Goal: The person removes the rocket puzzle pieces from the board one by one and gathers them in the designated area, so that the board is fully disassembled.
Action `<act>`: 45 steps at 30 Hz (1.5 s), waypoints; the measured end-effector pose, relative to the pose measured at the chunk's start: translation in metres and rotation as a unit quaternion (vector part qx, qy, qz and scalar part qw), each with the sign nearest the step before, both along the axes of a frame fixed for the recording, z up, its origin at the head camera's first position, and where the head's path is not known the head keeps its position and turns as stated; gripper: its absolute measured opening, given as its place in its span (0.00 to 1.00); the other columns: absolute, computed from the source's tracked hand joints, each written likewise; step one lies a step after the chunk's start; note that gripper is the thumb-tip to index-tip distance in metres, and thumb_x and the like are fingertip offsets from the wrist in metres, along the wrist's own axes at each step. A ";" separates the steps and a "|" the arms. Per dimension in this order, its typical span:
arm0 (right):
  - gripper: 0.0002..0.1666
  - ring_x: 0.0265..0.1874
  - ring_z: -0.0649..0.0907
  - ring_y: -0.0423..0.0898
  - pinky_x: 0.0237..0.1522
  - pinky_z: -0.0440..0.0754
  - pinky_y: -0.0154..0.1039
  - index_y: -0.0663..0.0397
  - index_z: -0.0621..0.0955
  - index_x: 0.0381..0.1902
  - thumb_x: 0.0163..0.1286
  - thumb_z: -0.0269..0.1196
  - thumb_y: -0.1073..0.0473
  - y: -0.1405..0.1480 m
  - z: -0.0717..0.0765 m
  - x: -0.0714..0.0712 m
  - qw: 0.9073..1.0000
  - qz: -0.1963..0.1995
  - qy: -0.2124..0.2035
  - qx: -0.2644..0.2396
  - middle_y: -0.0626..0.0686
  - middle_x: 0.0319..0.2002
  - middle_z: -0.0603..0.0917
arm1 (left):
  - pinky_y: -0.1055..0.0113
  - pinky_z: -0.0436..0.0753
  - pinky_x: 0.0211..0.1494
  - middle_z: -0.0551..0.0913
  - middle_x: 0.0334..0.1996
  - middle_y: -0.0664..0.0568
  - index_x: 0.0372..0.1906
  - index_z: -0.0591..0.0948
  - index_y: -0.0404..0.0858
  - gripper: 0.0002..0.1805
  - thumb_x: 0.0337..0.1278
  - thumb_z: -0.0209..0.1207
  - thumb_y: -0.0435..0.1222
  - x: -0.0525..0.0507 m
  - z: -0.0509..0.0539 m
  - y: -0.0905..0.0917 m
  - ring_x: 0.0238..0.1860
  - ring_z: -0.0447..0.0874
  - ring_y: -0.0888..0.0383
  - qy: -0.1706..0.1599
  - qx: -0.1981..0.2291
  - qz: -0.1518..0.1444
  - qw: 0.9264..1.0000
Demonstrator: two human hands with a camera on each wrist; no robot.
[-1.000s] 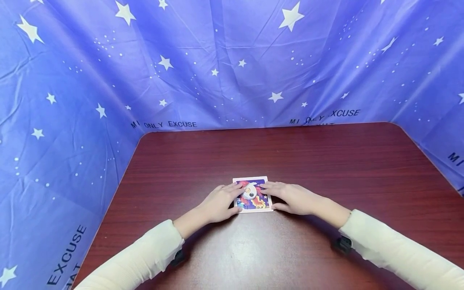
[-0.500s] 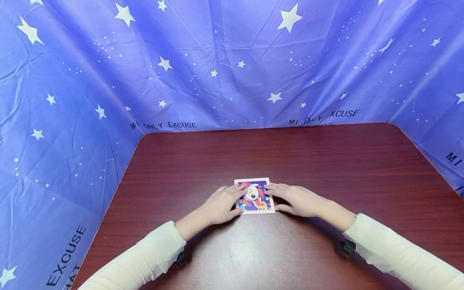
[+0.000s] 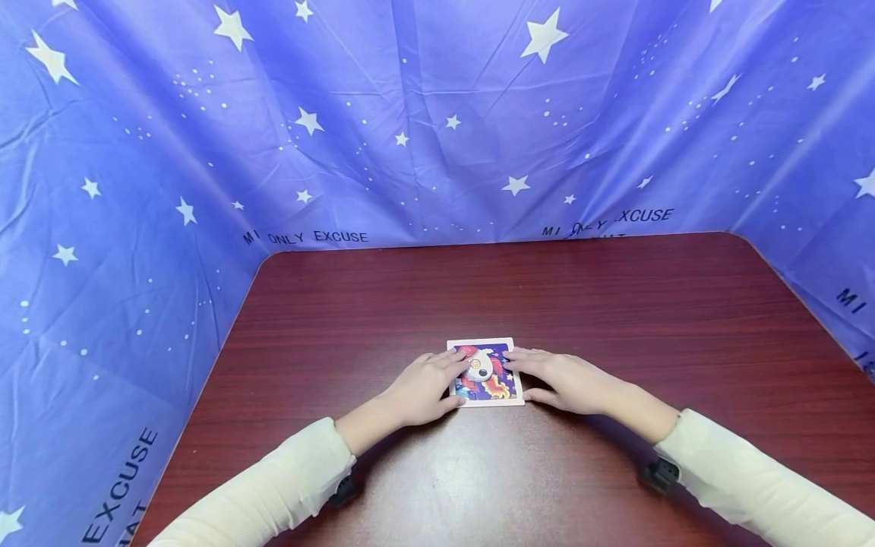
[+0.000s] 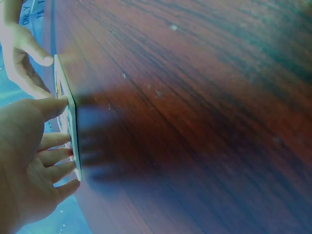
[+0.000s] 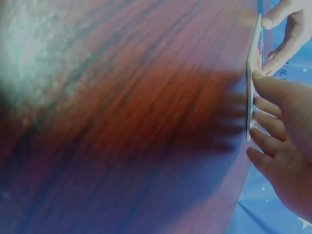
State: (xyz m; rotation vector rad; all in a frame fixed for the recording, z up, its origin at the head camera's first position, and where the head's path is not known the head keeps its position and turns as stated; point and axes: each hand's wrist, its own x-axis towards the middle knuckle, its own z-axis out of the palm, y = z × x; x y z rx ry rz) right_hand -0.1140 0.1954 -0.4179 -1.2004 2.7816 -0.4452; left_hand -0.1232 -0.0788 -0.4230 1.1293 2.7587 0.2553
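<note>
A thin, flat square picture board (image 3: 487, 387) with a white border lies on the table, with a white, red and yellow design on dark purple. My left hand (image 3: 424, 387) rests on its left side. The fingers reach over the picture, and the thumb touches the near left corner. From the right, my right hand (image 3: 570, 382) lays its fingertips on the opposite side, thumb by the near right corner. In the left wrist view, the left hand (image 4: 29, 156) has its fingers extended along the board's edge (image 4: 73, 117). The right wrist view shows the right hand (image 5: 287, 136) similarly placed.
The dark red-brown wooden table (image 3: 383, 296) stretches around the board, with a glossy reflection in front. A blue-purple curtain (image 3: 424, 175) with white stars hangs along the back and both sides. Dark devices sit under both cream sleeves (image 3: 266, 482).
The board and both hands have shifted slightly right and a little toward me. Both hands keep nearly the same pose on the board. The head view has drifted slightly.
</note>
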 end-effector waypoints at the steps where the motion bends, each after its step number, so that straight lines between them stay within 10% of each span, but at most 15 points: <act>1: 0.29 0.66 0.74 0.55 0.62 0.77 0.52 0.56 0.76 0.62 0.66 0.63 0.51 0.000 0.000 0.000 1.000 0.001 0.002 -0.002 0.57 0.65 0.76 | 0.54 0.68 0.73 0.67 0.72 0.48 0.69 0.67 0.40 0.34 0.63 0.56 0.51 0.000 0.000 0.000 0.73 0.63 0.53 0.000 0.000 0.000 1.000; 45: 0.23 0.57 0.81 0.52 0.61 0.78 0.51 0.60 0.78 0.57 0.64 0.65 0.58 -0.022 0.009 -0.037 0.992 -0.081 0.009 -0.094 0.56 0.54 0.83 | 0.53 0.60 0.78 0.56 0.76 0.55 0.75 0.58 0.50 0.40 0.62 0.50 0.61 -0.007 -0.002 0.006 0.78 0.51 0.52 -0.007 -0.025 -0.102 0.994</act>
